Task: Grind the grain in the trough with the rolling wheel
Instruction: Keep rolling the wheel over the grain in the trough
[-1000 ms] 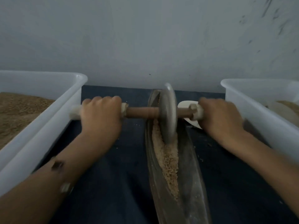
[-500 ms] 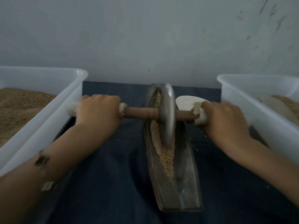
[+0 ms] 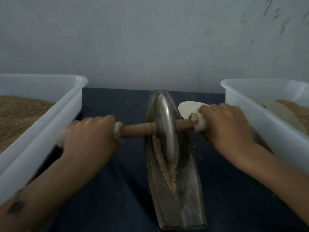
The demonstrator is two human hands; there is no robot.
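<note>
Head view: left hand [image 3: 90,136] clenched around the left end of the wooden axle [image 3: 138,130], knuckles up, forearm running in from lower left. Right hand [image 3: 225,128] grips the cloth-wrapped right end, forearm in from lower right. Rolling wheel [image 3: 166,129], a grey metal disc, stands upright in the boat-shaped trough [image 3: 184,206] on the dark cloth [image 3: 117,190], between two white tubs. Crushed tan grain [image 3: 168,174] lies along the groove, on the wheel's near side.
</note>
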